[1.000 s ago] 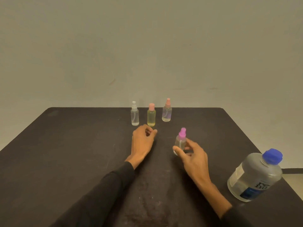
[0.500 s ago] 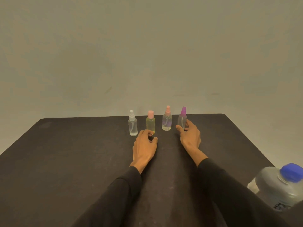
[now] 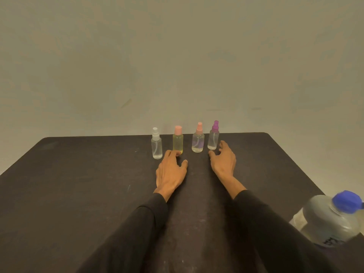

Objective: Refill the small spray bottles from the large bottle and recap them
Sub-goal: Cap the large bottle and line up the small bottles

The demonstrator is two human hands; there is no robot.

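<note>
The left hand (image 3: 171, 171) lies palm down on the table (image 3: 78, 184), fingers loose and holding nothing, its fingertips just in front of the yellow bottle (image 3: 178, 142). The right hand (image 3: 223, 161) is stretched forward, fingers spread and empty, near the purple-capped bottle (image 3: 213, 136) but apart from it. Four small bottles stand capped in a row; the white one (image 3: 156, 143) and pink one (image 3: 198, 138) complete it. The large bottle (image 3: 331, 221), capped blue, stands at the near right edge
</note>
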